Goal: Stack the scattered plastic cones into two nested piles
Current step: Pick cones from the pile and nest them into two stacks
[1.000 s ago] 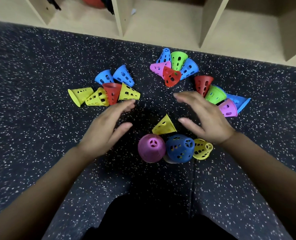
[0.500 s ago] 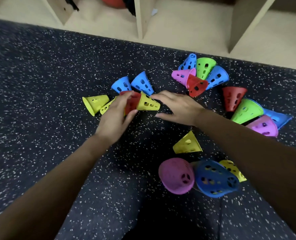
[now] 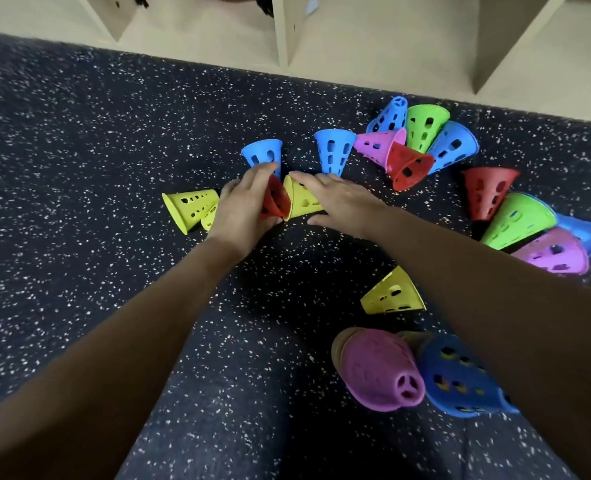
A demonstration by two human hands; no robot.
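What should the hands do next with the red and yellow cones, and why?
Probably lift the red cone and turn it to slip over the yellow cone. The left hand grips the red one, the right hand rests on the yellow one, and their wide rims seem to meet, so they cannot nest yet.

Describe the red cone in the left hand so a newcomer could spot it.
On the speckled dark floor, find the cone cluster left of centre. The red cone lies tilted there, gripped by the left hand. Unlike the other two reds, it sits between yellow cones.
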